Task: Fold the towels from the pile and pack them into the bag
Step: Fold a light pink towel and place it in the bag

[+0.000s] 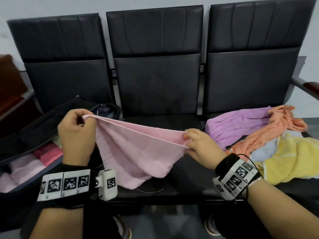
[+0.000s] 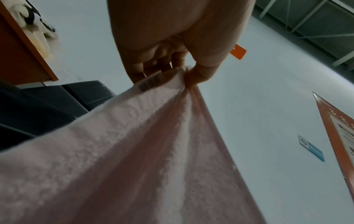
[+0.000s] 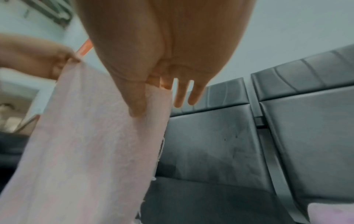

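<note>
Above the middle seat (image 1: 155,123) of a row of three black chairs, a pale pink towel (image 1: 136,150) hangs stretched between both hands, doubled over so two edges run together along the top; its lower part sags onto the seat's front edge. The left hand (image 1: 76,133) pinches the towel's upper left corner, fingers (image 2: 199,75) curled tight around bunched cloth beside a small barcode label (image 2: 150,82). The right hand (image 1: 202,147) pinches the upper right corner between thumb (image 3: 136,104) and forefinger, while its other fingers (image 3: 189,94) stick out straight behind the cloth. On the left seat lies an open dark bag (image 1: 39,128) with folded pink towels (image 1: 34,163) packed inside. On the right seat sits the pile: a purple towel (image 1: 234,125), an orange one (image 1: 269,130), a yellow one (image 1: 291,157) and a light blue one (image 1: 264,150), all loose and touching.
</note>
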`<action>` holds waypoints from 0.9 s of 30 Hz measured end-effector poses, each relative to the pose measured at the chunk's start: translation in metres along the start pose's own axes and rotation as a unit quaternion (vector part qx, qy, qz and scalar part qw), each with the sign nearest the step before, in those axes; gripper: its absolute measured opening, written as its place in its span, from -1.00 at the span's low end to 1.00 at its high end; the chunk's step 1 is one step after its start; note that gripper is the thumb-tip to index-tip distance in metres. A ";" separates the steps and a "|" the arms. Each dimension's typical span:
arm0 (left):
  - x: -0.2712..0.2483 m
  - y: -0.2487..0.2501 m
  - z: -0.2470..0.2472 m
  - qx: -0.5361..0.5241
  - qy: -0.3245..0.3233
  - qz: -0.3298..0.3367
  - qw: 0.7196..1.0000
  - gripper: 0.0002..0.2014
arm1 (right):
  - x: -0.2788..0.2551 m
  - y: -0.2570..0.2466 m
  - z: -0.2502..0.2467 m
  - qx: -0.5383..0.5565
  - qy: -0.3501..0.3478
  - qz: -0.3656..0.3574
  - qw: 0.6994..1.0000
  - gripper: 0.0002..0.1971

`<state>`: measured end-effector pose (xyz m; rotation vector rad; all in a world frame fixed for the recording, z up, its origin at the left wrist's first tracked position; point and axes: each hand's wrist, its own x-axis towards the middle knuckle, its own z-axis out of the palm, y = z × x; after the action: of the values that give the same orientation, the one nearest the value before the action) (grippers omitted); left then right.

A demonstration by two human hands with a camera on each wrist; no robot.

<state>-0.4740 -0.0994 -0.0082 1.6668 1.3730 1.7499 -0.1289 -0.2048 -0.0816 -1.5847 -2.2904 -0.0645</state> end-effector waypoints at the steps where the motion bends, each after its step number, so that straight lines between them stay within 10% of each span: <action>1: 0.004 -0.003 -0.002 0.008 0.009 -0.009 1.000 -0.86 | 0.002 0.003 -0.007 0.036 0.027 0.015 0.999 -0.90; 11: 0.027 -0.005 -0.003 0.026 0.014 -0.043 0.999 -0.85 | 0.026 0.012 -0.065 0.199 0.247 0.104 0.943 -0.84; 19: 0.028 0.005 -0.019 0.022 0.020 -0.059 0.998 -0.85 | 0.021 -0.004 -0.089 0.160 0.217 0.096 0.958 -0.86; 27: 0.021 0.043 -0.042 -0.016 0.035 -0.019 0.999 -0.86 | 0.008 -0.027 -0.136 0.250 0.342 0.105 0.900 -0.72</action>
<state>-0.5017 -0.1187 0.0456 1.5658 1.3899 1.8144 -0.1209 -0.2397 0.0524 -1.2560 -1.4375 0.0217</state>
